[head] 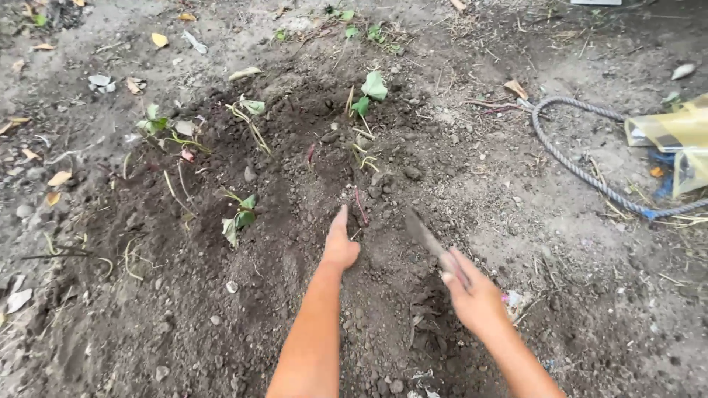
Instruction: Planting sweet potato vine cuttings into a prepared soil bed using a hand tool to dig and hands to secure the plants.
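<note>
Left hand (341,247), fingers together and holding nothing, presses into the dark loose soil bed (280,295) just below a thin reddish stem cutting (360,206). Right hand (472,295) is clamped on the handle of a narrow, blurred grey blade (422,234) angled toward the same spot. Beyond, small green-leaved planted cuttings (369,92) dot the bed; a grey twisted rope (571,162) and yellow plastic bag (675,129) lie at right.

package: crumpled yellow plastic bag (675,131) | far right edge, on soil | blue scrap beneath
</note>
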